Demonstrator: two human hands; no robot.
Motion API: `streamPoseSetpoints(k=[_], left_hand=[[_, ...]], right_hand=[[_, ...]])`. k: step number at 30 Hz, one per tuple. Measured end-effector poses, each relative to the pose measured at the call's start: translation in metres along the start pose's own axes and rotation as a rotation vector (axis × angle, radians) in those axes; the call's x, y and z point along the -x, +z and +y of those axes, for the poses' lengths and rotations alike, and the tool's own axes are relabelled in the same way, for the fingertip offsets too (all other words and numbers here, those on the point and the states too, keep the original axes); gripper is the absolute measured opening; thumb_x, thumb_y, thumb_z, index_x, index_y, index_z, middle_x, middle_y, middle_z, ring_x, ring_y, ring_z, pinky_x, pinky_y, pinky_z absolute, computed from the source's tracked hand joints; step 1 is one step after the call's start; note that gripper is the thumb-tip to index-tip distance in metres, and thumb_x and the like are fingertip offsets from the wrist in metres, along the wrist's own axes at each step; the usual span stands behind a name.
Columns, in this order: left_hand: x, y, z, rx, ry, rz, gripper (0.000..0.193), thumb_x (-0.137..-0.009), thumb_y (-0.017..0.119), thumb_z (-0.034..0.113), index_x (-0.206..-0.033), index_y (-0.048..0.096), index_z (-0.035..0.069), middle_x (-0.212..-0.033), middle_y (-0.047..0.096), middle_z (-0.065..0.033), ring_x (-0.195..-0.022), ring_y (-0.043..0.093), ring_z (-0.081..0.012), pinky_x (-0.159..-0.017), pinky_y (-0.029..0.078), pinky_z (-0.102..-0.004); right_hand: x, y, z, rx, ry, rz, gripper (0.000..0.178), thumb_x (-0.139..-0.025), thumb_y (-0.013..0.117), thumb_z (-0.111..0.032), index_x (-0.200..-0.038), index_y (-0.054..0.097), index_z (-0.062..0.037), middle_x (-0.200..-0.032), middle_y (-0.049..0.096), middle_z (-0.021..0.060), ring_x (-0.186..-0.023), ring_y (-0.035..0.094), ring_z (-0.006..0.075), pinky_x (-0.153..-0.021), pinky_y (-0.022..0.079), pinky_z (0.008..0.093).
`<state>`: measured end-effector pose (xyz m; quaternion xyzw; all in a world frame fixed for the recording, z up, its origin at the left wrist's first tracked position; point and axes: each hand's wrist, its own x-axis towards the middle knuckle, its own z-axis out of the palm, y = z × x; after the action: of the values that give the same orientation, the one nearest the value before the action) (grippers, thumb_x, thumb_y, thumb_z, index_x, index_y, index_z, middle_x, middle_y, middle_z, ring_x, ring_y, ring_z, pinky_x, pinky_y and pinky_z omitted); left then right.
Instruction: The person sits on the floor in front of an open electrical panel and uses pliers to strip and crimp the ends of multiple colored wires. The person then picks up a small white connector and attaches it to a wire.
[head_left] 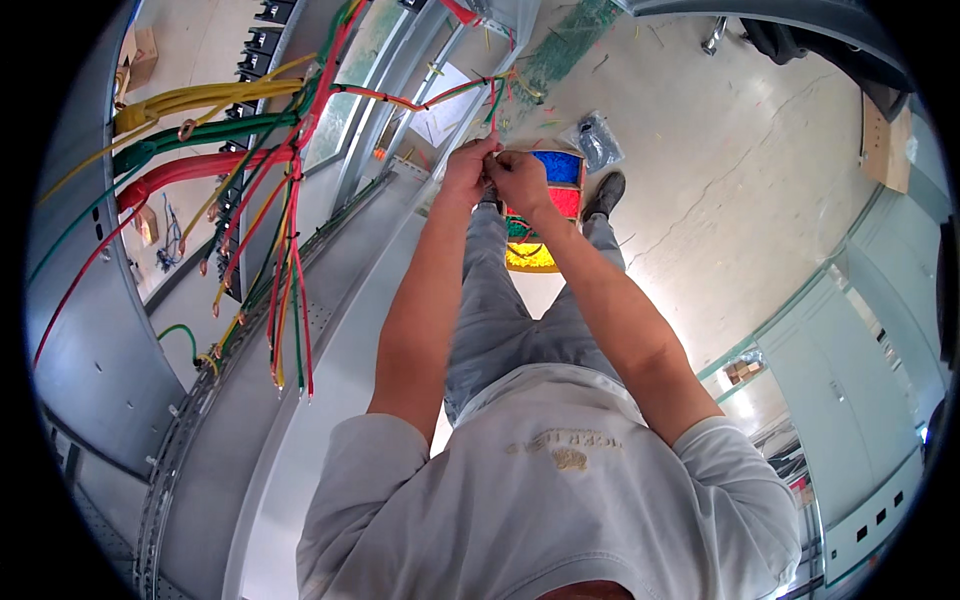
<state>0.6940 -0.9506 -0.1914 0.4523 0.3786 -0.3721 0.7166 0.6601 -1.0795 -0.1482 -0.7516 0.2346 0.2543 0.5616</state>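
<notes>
Both my hands are close together in front of me, above a tray on the floor. My left hand (467, 172) is closed, with its fingertips at the end of a thin red wire (493, 122) that hangs down from a branch of the wire bundle (420, 106). My right hand (519, 178) is pinched right beside it; what its fingers hold is hidden. Below the hands, the tray has compartments of small blue pieces (558, 166), red pieces (563, 203), green pieces (516, 230) and yellow pieces (532, 257).
On the left, thick yellow (215, 92), green (215, 132) and red cables (200, 172) cross a metal cabinet frame (80, 240), with several loose wire ends (290, 340) hanging. A clear plastic bag (597, 142) and green netting (560, 60) lie on the floor. Grey-green cabinets (850, 370) stand at right.
</notes>
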Motion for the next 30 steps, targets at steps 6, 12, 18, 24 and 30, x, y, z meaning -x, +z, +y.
streamPoseSetpoints(k=[6, 12, 18, 24, 30], left_hand=[[0.011, 0.015, -0.003, -0.415, 0.254, 0.179, 0.026, -0.084, 0.082, 0.031, -0.075, 0.066, 0.012, -0.071, 0.063, -0.0005, -0.061, 0.056, -0.0114, -0.057, 0.042, -0.0271], [0.009, 0.007, 0.006, 0.034, 0.01, 0.01, 0.027, -0.093, 0.073, 0.033, -0.093, 0.069, 0.007, -0.082, 0.066, -0.0011, -0.067, 0.058, -0.0119, -0.062, 0.043, -0.0247], [0.005, 0.01, 0.013, 0.138, -0.066, -0.218, 0.036, -0.105, 0.054, 0.039, -0.107, 0.069, 0.006, -0.098, 0.07, -0.0075, -0.09, 0.066, -0.0206, -0.077, 0.051, -0.0327], [-0.003, 0.005, 0.002, 0.228, -0.102, -0.293, 0.035, -0.103, 0.056, 0.038, -0.11, 0.067, 0.005, -0.102, 0.07, -0.0074, -0.094, 0.067, -0.0207, -0.081, 0.054, -0.035], [0.0, 0.006, 0.007, 0.149, -0.145, -0.131, 0.021, -0.102, 0.06, 0.032, -0.103, 0.067, 0.012, -0.097, 0.069, -0.0016, -0.09, 0.066, -0.016, -0.078, 0.053, -0.0322]], right_hand=[[-0.004, 0.008, 0.012, 0.217, -0.19, 0.175, 0.027, -0.092, 0.059, -0.022, -0.082, 0.073, -0.0013, -0.082, 0.068, 0.0256, -0.079, 0.068, 0.0432, -0.071, 0.053, 0.0498], [0.001, -0.01, -0.013, -0.065, -0.232, 0.099, 0.025, -0.087, 0.065, -0.025, -0.085, 0.073, -0.001, -0.081, 0.069, 0.0239, -0.078, 0.068, 0.0425, -0.071, 0.054, 0.049], [-0.017, -0.006, 0.021, 0.01, -0.215, -0.012, 0.029, -0.093, 0.068, -0.026, -0.088, 0.069, 0.003, -0.068, 0.068, 0.0128, -0.062, 0.068, 0.022, -0.059, 0.052, 0.0368], [-0.017, -0.011, 0.019, -0.004, -0.181, -0.001, 0.028, -0.094, 0.066, -0.025, -0.089, 0.069, 0.0023, -0.069, 0.067, 0.0114, -0.058, 0.064, 0.0169, -0.057, 0.05, 0.0328], [-0.014, -0.019, 0.007, -0.054, -0.134, -0.014, 0.04, -0.09, 0.067, -0.04, -0.092, 0.074, -0.0003, -0.081, 0.072, 0.0201, -0.074, 0.072, 0.031, -0.069, 0.055, 0.0409]])
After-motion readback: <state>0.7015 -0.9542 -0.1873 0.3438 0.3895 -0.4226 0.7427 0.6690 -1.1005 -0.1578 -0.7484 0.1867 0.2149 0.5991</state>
